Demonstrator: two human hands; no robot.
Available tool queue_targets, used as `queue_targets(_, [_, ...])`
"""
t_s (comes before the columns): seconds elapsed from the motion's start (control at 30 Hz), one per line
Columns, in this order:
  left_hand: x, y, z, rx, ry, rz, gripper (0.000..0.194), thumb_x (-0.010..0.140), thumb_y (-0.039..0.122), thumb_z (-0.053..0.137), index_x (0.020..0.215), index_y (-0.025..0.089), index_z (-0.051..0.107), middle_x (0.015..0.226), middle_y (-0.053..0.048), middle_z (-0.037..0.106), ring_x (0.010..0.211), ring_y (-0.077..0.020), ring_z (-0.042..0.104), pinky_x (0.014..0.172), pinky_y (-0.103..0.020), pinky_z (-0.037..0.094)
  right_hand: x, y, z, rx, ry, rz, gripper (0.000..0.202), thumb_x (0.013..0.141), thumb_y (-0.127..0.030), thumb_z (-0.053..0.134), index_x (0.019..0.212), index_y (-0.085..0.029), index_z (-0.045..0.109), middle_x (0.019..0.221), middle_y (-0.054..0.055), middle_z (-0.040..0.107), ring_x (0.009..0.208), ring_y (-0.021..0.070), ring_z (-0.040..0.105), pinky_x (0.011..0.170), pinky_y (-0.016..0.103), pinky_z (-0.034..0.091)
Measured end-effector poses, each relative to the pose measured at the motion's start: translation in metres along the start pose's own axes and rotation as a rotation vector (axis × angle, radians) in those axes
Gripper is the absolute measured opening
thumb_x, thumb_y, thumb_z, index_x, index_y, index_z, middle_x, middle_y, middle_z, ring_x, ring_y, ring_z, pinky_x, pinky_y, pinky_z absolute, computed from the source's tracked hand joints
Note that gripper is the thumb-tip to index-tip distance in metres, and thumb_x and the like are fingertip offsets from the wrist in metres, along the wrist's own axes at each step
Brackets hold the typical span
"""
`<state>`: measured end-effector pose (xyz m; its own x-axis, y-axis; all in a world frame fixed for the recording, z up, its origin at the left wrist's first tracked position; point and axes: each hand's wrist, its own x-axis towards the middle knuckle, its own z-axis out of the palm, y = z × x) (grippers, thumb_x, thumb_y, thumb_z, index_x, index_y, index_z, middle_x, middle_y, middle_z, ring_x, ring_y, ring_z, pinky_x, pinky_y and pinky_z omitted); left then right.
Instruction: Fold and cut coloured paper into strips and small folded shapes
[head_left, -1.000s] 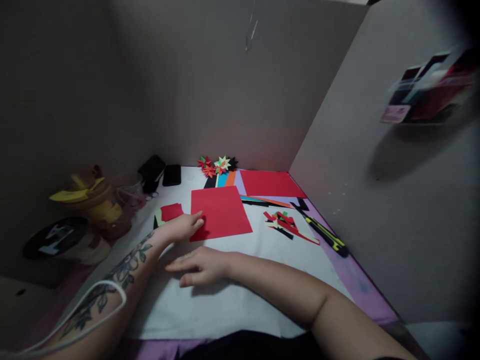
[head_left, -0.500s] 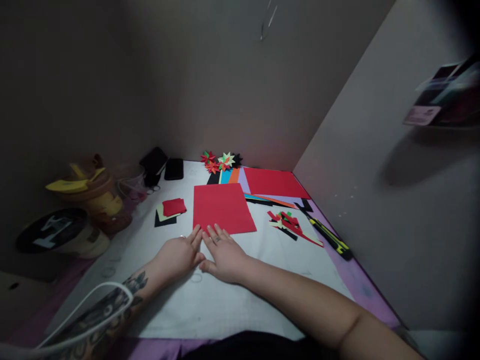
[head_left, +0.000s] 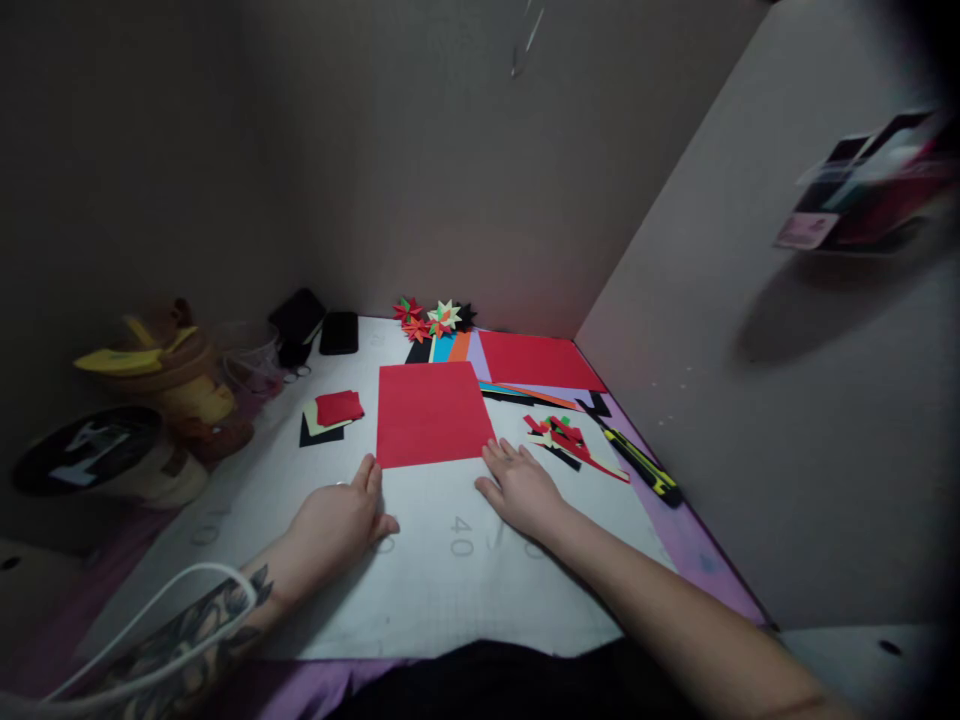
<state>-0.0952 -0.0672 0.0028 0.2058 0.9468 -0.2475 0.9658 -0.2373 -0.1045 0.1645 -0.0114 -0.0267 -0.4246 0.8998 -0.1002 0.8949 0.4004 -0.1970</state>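
A sheet of red paper (head_left: 433,412) lies flat on the white mat (head_left: 435,600) in front of me. My left hand (head_left: 346,512) rests at the sheet's near left corner, fingers stretched out and the thumb apart. At the near right corner lies my right hand (head_left: 525,488), flat with its fingers extended over the edge. Neither hand grips anything. Left of the sheet is a small stack of red, pale yellow and black paper squares (head_left: 339,409). On the right lie loose paper scraps (head_left: 562,437) in red, green, cream and black.
Folded paper stars (head_left: 442,317) sit at the back. Another red sheet (head_left: 536,362) and coloured strips (head_left: 525,394) lie behind. A black-and-yellow box cutter (head_left: 641,465) is along the right edge. Pots (head_left: 176,385), a black-lidded container (head_left: 101,455) and a black case (head_left: 339,333) stand left.
My right hand has slid right along the near edge to the other corner. My left hand stays near the left corner. The whole view has shifted slightly.
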Motion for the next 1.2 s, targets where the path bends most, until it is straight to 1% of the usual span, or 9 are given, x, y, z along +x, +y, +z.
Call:
queue_targets(0.13, [0.001,-0.004,-0.008,-0.038,0.023,-0.005,0.062,0.081,0.046,0.053,0.131,0.009,0.047,0.140,-0.027,0.038,0.077,-0.0305,0.066,0.066,-0.041,0.049,0.000,0.018,-0.011,-0.101,0.006,0.046,0.058,0.089,-0.044,0.038,0.133,-0.007,0.047,0.141,0.016,0.041,0.135,0.0342,0.025,0.110,0.049,0.016])
queue_targets(0.27, [0.014,-0.011,-0.018,-0.077,0.120,0.031,0.040,0.088,0.036,0.040,0.109,0.013,0.064,0.135,-0.020,0.046,0.077,-0.0265,0.066,0.071,-0.042,0.050,0.012,0.011,-0.026,-0.202,0.085,0.100,0.053,0.086,-0.039,0.045,0.123,-0.002,0.056,0.143,0.020,0.036,0.138,0.0389,0.013,0.110,0.055,0.004])
queue_targets(0.33, [0.027,-0.011,-0.021,-0.086,0.229,0.050,0.040,0.091,0.027,0.032,0.112,0.012,0.062,0.134,-0.018,0.049,0.095,-0.0274,0.063,0.083,-0.041,0.048,0.023,-0.005,-0.028,-0.162,0.132,0.032,0.052,0.087,-0.033,0.043,0.131,-0.005,0.049,0.146,0.017,0.031,0.139,0.0354,0.008,0.111,0.053,0.004])
queue_targets(0.43, [0.051,-0.005,-0.014,-0.154,0.322,0.172,0.049,0.092,0.032,0.032,0.135,0.010,0.043,0.142,-0.014,0.041,0.131,-0.0263,0.037,0.105,-0.040,0.031,0.043,-0.036,-0.021,-0.002,0.094,-0.201,0.056,0.090,-0.033,0.034,0.143,-0.013,0.032,0.150,0.008,0.026,0.141,0.0275,0.010,0.112,0.047,0.011])
queue_targets(0.57, [0.066,-0.003,0.005,-0.176,0.189,0.260,0.069,0.090,0.053,0.031,0.143,0.009,0.027,0.150,-0.015,0.025,0.139,-0.0279,0.020,0.110,-0.044,0.021,0.065,-0.051,-0.002,0.098,-0.026,-0.258,0.060,0.091,-0.035,0.029,0.146,-0.013,0.021,0.152,0.007,0.020,0.141,0.0256,0.011,0.112,0.046,0.014])
queue_targets(0.67, [0.061,-0.010,0.015,-0.154,0.188,0.235,0.072,0.089,0.054,0.029,0.144,0.007,0.026,0.150,-0.018,0.021,0.140,-0.0278,0.016,0.110,-0.045,0.018,0.068,-0.034,0.005,0.088,-0.026,-0.214,0.062,0.092,-0.042,0.027,0.147,-0.015,0.016,0.154,0.006,0.014,0.141,0.0252,0.008,0.112,0.048,0.009])
queue_targets(0.9, [0.044,-0.024,0.018,-0.132,0.163,0.139,0.076,0.087,0.056,0.030,0.143,0.004,0.026,0.150,-0.019,0.019,0.140,-0.0299,0.015,0.110,-0.046,0.019,0.058,0.008,0.007,0.002,-0.036,-0.014,0.063,0.093,-0.041,0.022,0.147,-0.011,0.012,0.154,0.009,0.008,0.142,0.0228,0.005,0.112,0.045,0.008])
queue_targets(1.07, [0.035,-0.024,0.011,-0.103,0.120,0.094,0.076,0.087,0.055,0.033,0.142,0.002,0.029,0.149,-0.020,0.019,0.139,-0.0324,0.015,0.109,-0.046,0.021,0.051,0.020,0.008,-0.044,0.002,0.083,0.063,0.092,-0.039,0.024,0.146,-0.006,0.018,0.153,0.012,0.013,0.141,0.0285,0.006,0.111,0.048,0.007])
queue_targets(1.2, [0.040,-0.010,-0.009,-0.045,0.093,-0.062,0.083,0.081,0.056,0.046,0.136,-0.005,0.036,0.144,-0.030,0.027,0.134,-0.0416,0.023,0.104,-0.052,0.026,0.050,0.010,-0.001,-0.094,0.091,0.157,0.059,0.089,-0.026,0.034,0.141,0.000,0.028,0.151,0.017,0.018,0.140,0.0331,0.005,0.111,0.050,0.006])
